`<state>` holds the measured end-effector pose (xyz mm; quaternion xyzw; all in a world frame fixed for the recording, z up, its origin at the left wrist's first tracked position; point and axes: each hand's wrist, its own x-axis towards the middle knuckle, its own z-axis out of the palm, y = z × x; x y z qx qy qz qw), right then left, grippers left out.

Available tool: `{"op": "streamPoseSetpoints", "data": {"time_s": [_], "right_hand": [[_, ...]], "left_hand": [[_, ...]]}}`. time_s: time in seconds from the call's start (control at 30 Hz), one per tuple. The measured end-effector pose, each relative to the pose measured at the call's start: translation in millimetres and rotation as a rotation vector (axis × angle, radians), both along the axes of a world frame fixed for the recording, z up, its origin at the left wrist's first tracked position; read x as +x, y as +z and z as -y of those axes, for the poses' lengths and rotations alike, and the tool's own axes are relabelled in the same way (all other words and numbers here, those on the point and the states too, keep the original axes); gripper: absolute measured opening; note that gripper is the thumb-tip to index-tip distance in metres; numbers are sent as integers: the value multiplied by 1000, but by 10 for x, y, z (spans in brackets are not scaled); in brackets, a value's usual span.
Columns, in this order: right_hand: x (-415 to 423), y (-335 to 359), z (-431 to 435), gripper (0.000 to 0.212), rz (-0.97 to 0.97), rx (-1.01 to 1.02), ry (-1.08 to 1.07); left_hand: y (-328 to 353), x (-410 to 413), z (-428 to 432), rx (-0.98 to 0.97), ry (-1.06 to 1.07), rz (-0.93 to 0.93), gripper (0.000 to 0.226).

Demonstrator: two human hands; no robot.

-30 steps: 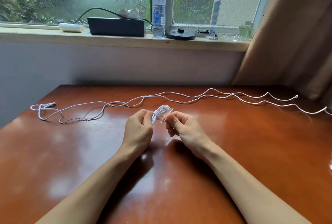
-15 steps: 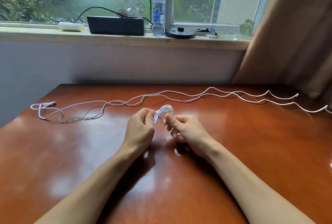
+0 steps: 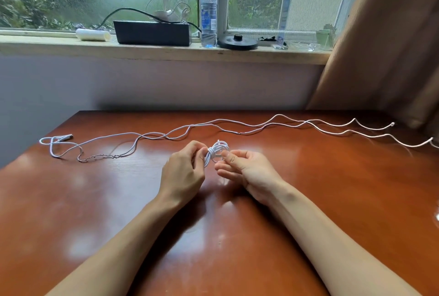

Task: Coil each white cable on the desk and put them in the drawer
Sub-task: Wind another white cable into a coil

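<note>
A small coiled white cable [image 3: 216, 151] is held above the middle of the brown desk [image 3: 95, 200]. My left hand [image 3: 184, 172] pinches the coil on its left side. My right hand [image 3: 247, 168] pinches its right side with thumb and forefinger, the other fingers loosely spread. Two long white cables [image 3: 261, 126] lie uncoiled across the far part of the desk, from a looped end [image 3: 55, 143] at the left to the right edge. No drawer is in view.
The windowsill behind the desk carries a black box [image 3: 152, 32], a water bottle [image 3: 208, 13], a white roll [image 3: 93, 34] and a black round disc [image 3: 237, 43]. A brown curtain [image 3: 384, 41] hangs at the right.
My right hand has turned palm up and opened its lower fingers while keeping its pinch on the coil. The coil and left hand stay nearly in place.
</note>
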<state>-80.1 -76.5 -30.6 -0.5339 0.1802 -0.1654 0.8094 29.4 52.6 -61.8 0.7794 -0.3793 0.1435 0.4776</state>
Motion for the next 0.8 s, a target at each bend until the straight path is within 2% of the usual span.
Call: {"op": "streamPoseSetpoints", "data": {"time_s": [0.07, 0.2, 0.43, 0.57, 0.8], "right_hand": [[7, 1, 18, 44, 30, 24, -20], [-4, 47, 22, 27, 7, 16, -15], [-3, 49, 74, 30, -159, -138, -7], [-18, 33, 129, 19, -157, -226, -60], [-21, 19, 173, 10, -108, -124, -66]], "left_hand": [[-2, 1, -12, 16, 15, 29, 13], [-5, 37, -40, 41, 5, 61, 15], [-12, 50, -48, 72, -106, 84, 18], [-10, 62, -39, 51, -166, 43, 21], [17, 31, -25, 23, -240, -15, 18]]}}
